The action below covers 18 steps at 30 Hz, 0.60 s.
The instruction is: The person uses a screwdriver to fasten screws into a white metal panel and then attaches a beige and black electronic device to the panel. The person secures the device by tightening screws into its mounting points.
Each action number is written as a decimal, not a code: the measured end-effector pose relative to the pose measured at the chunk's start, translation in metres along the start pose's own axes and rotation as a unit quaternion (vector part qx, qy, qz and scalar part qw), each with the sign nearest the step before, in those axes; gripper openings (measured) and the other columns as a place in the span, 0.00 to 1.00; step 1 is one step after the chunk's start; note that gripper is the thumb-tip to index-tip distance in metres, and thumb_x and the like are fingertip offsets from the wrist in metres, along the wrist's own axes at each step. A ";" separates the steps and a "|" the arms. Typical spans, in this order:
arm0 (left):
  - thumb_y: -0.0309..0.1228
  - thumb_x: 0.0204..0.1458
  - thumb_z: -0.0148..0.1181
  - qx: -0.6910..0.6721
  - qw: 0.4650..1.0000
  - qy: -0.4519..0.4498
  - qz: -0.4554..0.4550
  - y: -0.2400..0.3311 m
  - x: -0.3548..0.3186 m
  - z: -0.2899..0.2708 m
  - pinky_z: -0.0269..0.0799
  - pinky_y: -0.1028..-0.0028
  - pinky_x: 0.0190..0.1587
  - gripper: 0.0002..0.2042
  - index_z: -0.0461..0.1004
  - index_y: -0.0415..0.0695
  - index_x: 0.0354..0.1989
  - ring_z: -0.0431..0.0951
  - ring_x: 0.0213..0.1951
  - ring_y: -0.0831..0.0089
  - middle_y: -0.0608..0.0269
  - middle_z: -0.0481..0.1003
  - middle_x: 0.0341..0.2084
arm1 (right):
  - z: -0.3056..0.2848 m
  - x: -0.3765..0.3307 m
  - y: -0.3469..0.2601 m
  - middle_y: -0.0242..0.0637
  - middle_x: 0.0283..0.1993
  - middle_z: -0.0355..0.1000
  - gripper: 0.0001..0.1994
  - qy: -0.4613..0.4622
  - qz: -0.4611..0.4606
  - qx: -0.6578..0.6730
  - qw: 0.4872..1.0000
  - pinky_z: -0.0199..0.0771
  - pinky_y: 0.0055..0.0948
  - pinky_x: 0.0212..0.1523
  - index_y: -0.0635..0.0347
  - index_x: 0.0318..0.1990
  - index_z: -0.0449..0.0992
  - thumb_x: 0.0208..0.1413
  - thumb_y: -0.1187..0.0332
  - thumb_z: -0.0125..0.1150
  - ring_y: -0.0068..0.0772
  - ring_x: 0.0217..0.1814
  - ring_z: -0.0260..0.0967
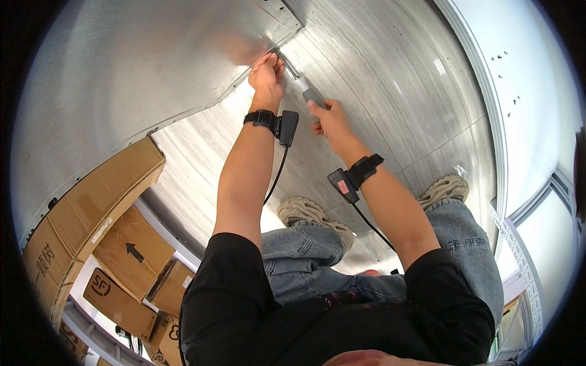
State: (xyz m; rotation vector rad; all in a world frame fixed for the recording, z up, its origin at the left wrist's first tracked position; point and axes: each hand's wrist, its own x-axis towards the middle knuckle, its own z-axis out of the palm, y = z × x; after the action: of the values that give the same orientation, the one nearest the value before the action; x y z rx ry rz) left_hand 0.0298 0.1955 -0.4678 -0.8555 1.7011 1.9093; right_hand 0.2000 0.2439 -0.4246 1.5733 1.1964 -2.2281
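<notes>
The right hand (330,121) holds the grey screwdriver (312,94), tip by the right edge of the metal panel (152,61). The left hand (266,73) bunches its fingers there, hold unclear; best keep the screwdriver steady.

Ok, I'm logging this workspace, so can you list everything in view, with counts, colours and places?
Metal panel: 1, silver-grey, upper left
Screwdriver-like tool: 1, grey with metal shaft, upper centre
Cardboard boxes: at least 4, brown, lower left
Plank floor: 1, pale grey, centre
White panel: 1, white, right
Specks: several, dark, on white panel; too small to identify
Perforated strip: 1, white, lower right
Wrist devices: 2, black, one per wrist, cabled
Shoes: 2, beige, on floor
Jeans: 1 pair, blue, lower centre
Shirt: 1, black, bottom
Left hand: 1, bare, fingers at metal panel's edge
Right hand: 1, bare, holding tool's handle
</notes>
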 end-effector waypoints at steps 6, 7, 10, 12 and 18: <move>0.20 0.48 0.59 -0.005 1.000 -0.002 -0.002 0.001 0.000 -0.001 0.73 0.80 0.26 0.05 0.73 0.43 0.33 0.76 0.25 0.77 0.66 0.76 0.26 | -0.014 0.010 0.000 0.34 0.28 0.65 0.21 -0.096 0.115 0.129 0.980 0.65 0.24 0.24 0.64 0.41 0.69 0.58 0.51 0.51 0.24 0.21 0.62; 0.20 0.48 0.59 -0.003 1.000 -0.001 -0.004 0.002 -0.001 -0.001 0.74 0.80 0.27 0.05 0.73 0.43 0.33 0.76 0.25 0.77 0.66 0.76 0.26 | -0.015 0.010 -0.003 0.35 0.29 0.65 0.21 -0.123 0.151 0.173 0.965 0.66 0.24 0.25 0.65 0.42 0.68 0.58 0.52 0.52 0.24 0.22 0.62; 0.20 0.48 0.59 0.001 1.000 0.001 -0.008 0.002 0.000 -0.001 0.74 0.80 0.27 0.05 0.73 0.44 0.33 0.76 0.25 0.77 0.66 0.76 0.26 | -0.010 0.006 -0.007 0.34 0.26 0.65 0.22 -0.063 0.040 0.021 0.997 0.64 0.24 0.24 0.66 0.43 0.69 0.59 0.51 0.50 0.25 0.22 0.61; 0.20 0.48 0.59 0.000 1.000 0.000 -0.010 0.002 0.001 0.000 0.74 0.80 0.27 0.05 0.74 0.44 0.33 0.76 0.26 0.77 0.65 0.77 0.26 | -0.004 0.008 0.001 0.34 0.25 0.65 0.22 -0.011 -0.039 -0.066 0.997 0.63 0.24 0.23 0.66 0.42 0.71 0.60 0.51 0.47 0.25 0.21 0.61; 0.20 0.49 0.59 -0.002 1.000 0.005 -0.001 0.001 0.000 -0.002 0.74 0.81 0.26 0.05 0.74 0.43 0.33 0.76 0.26 0.77 0.65 0.77 0.26 | -0.018 0.012 -0.004 0.35 0.24 0.66 0.21 -0.189 0.131 0.150 0.962 0.65 0.26 0.26 0.65 0.43 0.68 0.62 0.52 0.44 0.27 0.23 0.63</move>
State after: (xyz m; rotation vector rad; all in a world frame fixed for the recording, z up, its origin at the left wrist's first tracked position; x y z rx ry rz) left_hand 0.0295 0.1930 -0.4676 -0.8701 1.7017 1.9112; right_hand 0.2058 0.2629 -0.4347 1.2203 0.5370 -2.4563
